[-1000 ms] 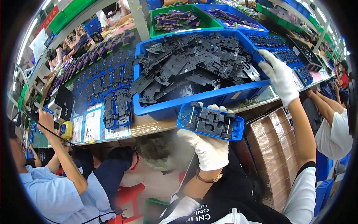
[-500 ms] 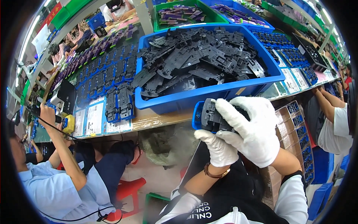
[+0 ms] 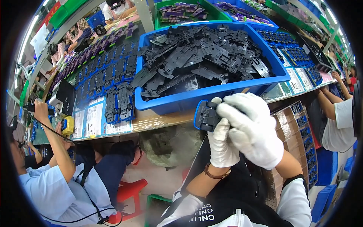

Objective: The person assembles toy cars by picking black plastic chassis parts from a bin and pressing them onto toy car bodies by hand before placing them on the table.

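In front of the bin I hold a blue toy car [image 3: 207,115], underside up, with its black chassis plate lying in the blue body. My left hand [image 3: 222,147], in a white glove, closes round its near side with the thumb raised. My right hand [image 3: 251,128], also gloved, wraps over the car's right part, its fingers bent and pressed on it. That end of the car is hidden under the gloves. Just beyond, a large blue bin [image 3: 211,90] is heaped with loose black chassis plates [image 3: 189,56].
Rows of blue-and-black toy cars [image 3: 119,102] stand on the bench left of the bin. At right a divided carton [image 3: 287,128] holds more cars. A green crate [image 3: 223,17] with purple parts sits behind. A co-worker [image 3: 64,181] sits at left, holding a dark tool [image 3: 39,109].
The black chassis plate, earlier tilted over the blue body, now lies level in it. My right hand has closed over the car. The co-worker's raised hand at left has shifted left and down.
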### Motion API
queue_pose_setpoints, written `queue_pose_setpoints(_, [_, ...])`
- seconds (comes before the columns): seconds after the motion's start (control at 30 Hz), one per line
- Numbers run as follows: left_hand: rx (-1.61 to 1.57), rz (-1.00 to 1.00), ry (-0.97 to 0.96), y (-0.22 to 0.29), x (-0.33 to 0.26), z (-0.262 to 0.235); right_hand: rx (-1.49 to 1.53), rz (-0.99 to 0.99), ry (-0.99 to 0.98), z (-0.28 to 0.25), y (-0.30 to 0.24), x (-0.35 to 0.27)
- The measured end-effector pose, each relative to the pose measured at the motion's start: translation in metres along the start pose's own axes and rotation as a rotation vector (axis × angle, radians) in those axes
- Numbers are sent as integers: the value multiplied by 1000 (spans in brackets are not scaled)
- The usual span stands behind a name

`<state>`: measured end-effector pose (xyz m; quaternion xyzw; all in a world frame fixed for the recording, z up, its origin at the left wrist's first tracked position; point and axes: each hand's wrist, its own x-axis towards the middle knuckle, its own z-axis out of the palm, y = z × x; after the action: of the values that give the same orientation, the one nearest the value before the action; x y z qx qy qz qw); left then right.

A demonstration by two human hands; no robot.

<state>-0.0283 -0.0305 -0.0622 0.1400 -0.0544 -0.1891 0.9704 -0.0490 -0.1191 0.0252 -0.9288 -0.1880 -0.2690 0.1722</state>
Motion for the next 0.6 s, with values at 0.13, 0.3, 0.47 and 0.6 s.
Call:
queue_pose_setpoints(0.13, [-147,145,-9,8,4,11,268,179,125,-24,6,-18])
queue_pose_setpoints(0.3, [-77,182,54,7,5,10,878,641,-34,4,16,-42])
queue_pose_setpoints(0.47, [-35,202,54,5,1,10,1143,773,-70,-4,8,-40])
queue_pose_setpoints(0.6, [-31,215,49,5,3,11,1239,744,16,4,11,-43])
